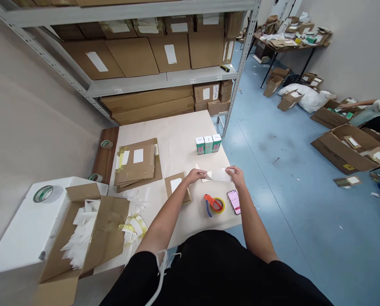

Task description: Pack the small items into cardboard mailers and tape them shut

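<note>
Between my two hands a white paper sheet, perhaps a label (pixel 221 174), is stretched over the table's right side. My left hand (pixel 195 175) pinches its left end, where a corner folds up. At the other end, my right hand (pixel 236 175) grips it with the fingers closed. More white paper shows beneath it. Three small green-and-white boxes (pixel 208 145) stand in a row beyond my hands. Nearer to me lie an orange tape dispenser (pixel 213 202) with yellow tape and a phone (pixel 233 201) with a lit pink screen. A small cardboard box (pixel 174 185) with a white label sits partly behind my left forearm.
Flattened cardboard (pixel 135 163) is stacked on the table's left. An open carton (pixel 109 238) of white paper scraps stands at lower left, near tape rolls (pixel 43 194). Metal shelving (pixel 164 80) with boxes rises behind. At far right, a person's arm (pixel 357 103) reaches into a carton.
</note>
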A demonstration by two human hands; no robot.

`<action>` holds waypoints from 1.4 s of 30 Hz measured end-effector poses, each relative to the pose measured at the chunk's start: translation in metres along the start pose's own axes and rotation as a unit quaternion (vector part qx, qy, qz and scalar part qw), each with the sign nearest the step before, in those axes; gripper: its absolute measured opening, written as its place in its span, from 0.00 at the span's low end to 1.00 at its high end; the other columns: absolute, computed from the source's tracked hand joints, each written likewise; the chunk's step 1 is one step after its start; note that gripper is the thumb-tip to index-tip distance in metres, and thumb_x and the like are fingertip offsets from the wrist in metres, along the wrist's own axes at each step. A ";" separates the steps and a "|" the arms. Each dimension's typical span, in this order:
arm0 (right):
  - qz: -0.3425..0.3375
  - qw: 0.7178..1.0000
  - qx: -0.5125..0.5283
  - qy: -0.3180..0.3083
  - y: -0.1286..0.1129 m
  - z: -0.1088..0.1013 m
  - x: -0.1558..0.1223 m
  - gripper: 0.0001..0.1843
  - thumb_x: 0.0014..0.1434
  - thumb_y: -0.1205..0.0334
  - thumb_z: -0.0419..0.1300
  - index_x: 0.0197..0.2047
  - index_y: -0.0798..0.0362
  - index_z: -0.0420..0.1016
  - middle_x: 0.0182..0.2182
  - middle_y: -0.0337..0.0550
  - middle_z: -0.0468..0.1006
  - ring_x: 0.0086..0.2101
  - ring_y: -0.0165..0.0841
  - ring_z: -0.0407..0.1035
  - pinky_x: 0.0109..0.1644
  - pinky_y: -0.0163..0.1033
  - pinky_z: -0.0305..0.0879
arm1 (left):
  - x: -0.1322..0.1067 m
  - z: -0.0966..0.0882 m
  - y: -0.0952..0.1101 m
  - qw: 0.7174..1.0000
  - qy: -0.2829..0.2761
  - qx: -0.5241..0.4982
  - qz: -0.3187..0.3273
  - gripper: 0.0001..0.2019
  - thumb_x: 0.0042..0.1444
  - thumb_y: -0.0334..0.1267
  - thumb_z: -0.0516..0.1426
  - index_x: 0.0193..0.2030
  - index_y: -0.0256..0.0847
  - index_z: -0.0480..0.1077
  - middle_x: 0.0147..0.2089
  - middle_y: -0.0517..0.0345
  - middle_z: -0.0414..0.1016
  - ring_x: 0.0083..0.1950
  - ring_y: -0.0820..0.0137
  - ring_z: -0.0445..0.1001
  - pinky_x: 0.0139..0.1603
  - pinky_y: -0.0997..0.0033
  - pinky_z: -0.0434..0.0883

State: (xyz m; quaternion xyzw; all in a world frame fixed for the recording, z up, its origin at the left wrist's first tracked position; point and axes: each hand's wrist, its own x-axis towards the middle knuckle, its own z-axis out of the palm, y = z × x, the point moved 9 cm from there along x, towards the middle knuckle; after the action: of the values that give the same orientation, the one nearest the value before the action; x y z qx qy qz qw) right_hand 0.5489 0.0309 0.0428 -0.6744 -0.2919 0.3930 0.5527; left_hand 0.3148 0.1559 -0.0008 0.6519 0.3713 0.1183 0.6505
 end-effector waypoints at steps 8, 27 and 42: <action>-0.037 0.985 -0.075 -0.149 -0.041 0.079 -0.028 0.16 0.54 0.48 0.65 0.39 0.50 0.83 0.36 0.42 0.83 0.37 0.39 0.75 0.38 0.39 0.70 | -0.054 -0.018 0.038 0.991 0.126 0.006 0.032 0.27 0.64 0.59 0.56 0.52 0.37 0.82 0.47 0.46 0.83 0.45 0.64 0.77 0.44 0.69 0.73; 0.028 0.976 0.072 -0.203 -0.033 0.162 -0.090 0.12 0.55 0.51 0.66 0.38 0.49 0.80 0.37 0.41 0.83 0.38 0.36 0.77 0.45 0.42 0.71 | -0.151 -0.046 0.025 0.865 0.385 -0.320 0.023 0.28 0.39 0.52 0.75 0.43 0.39 0.76 0.42 0.51 0.84 0.43 0.64 0.81 0.45 0.68 0.73; 0.022 0.983 0.065 -0.172 -0.046 0.161 -0.092 0.12 0.54 0.50 0.66 0.35 0.50 0.78 0.34 0.41 0.82 0.37 0.37 0.78 0.43 0.42 0.70 | -0.166 -0.046 0.044 0.874 0.385 -0.295 0.043 0.26 0.41 0.53 0.75 0.41 0.40 0.76 0.40 0.50 0.85 0.45 0.61 0.82 0.50 0.62 0.74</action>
State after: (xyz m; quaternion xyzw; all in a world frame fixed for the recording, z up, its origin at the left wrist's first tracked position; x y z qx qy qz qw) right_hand 0.3655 0.0476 0.0938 -0.5655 -0.3415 0.5337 0.5280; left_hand 0.1847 0.0901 0.1012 0.3480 0.5121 0.4915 0.6125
